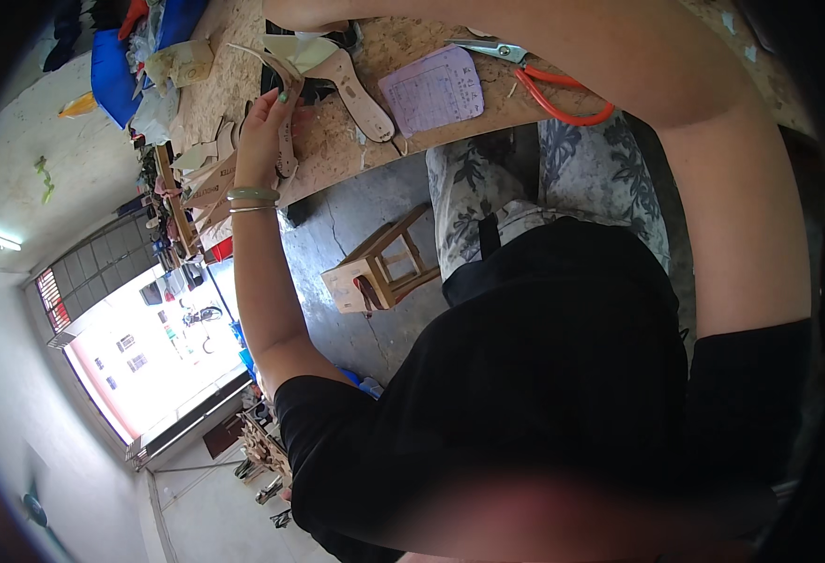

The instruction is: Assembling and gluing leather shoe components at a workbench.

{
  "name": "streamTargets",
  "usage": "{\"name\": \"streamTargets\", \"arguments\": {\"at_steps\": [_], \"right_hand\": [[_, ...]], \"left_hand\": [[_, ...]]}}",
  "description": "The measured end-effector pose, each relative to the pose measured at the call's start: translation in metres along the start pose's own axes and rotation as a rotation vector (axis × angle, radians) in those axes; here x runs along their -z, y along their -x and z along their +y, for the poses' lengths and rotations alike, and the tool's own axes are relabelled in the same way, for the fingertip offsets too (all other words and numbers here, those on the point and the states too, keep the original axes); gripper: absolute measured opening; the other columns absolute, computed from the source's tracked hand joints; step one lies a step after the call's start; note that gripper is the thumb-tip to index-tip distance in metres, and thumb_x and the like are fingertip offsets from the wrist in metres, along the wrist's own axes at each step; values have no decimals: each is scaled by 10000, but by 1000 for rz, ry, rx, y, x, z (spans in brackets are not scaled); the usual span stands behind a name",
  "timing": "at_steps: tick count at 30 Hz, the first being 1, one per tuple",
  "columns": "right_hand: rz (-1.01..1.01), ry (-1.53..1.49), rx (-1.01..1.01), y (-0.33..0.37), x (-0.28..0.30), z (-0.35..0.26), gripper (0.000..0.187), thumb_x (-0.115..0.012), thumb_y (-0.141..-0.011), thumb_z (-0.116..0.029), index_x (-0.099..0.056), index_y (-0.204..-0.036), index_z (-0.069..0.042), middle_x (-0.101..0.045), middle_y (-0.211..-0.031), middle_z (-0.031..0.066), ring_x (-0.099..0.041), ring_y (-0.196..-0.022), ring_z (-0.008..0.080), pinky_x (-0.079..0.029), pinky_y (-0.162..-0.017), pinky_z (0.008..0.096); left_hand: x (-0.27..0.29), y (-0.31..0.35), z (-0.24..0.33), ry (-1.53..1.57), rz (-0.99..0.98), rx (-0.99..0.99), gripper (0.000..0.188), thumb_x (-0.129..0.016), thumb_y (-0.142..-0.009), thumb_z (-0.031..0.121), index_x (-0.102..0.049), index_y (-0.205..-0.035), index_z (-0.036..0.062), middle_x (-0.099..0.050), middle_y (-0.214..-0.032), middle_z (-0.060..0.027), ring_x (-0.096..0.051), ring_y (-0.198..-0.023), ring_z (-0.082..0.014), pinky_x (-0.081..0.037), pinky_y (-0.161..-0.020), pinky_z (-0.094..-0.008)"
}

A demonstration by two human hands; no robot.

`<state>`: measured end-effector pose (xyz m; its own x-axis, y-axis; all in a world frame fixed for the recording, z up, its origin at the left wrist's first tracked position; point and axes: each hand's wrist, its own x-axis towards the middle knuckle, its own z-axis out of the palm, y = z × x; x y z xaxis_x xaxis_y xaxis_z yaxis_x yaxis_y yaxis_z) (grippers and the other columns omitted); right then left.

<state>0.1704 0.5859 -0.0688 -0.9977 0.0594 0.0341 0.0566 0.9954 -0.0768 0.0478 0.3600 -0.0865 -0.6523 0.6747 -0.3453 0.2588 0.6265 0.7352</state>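
My left hand point(264, 114), with a green and a silver bangle at the wrist, is at the left end of the worktable. Its fingers are closed on a thin, curved beige insole-shaped piece point(287, 139), held on edge. Just right of it, a second beige insole-shaped piece point(361, 98) lies on the table with a pale flap at its far end. My right forearm point(525, 21) crosses the top of the view. Only the edge of my right hand point(302, 11) shows beyond these pieces, its fingers cut off by the upper rim.
Red-handled scissors point(563, 94) and a handwritten paper sheet point(434, 91) lie on the worktable point(516, 114). Cut beige pieces point(211, 183) are heaped beside my left wrist. A small wooden stool point(351, 281) stands on the floor below. Blue bags point(115, 75) are at the far left.
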Motion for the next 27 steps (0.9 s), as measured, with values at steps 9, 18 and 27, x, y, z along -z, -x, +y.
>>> {"name": "streamTargets", "arguments": {"at_steps": [9, 18, 27], "right_hand": [[35, 2, 0, -2, 1, -3, 313, -789, -671, -245, -762, -957, -119, -722, -960, 113, -692, -890, 284, -549, -737, 416], [103, -1, -34, 2, 0, -5, 310, -782, -677, -255, -760, -952, -114, -720, -959, 118, -690, -891, 292, -549, -745, 417], [116, -241, -189, 57, -39, 21, 319, -752, -703, -291, -744, -957, -98, -707, -989, 131, -682, -909, 306, -549, -756, 445]], "left_hand": [[5, -4, 3, 12, -32, 38, 360, -544, -981, 240, -505, -1257, 12, -663, -1077, -97, -665, -877, -143, -510, -733, -242], [5, -6, 3, 29, -38, 44, 321, -505, -993, 214, -515, -1241, 10, -659, -1086, -99, -677, -877, -158, -530, -738, -259], [16, -19, 27, -64, -158, 85, 322, -480, -999, 216, -518, -1244, 10, -651, -1108, -116, -682, -902, -190, -540, -750, -270]]}}
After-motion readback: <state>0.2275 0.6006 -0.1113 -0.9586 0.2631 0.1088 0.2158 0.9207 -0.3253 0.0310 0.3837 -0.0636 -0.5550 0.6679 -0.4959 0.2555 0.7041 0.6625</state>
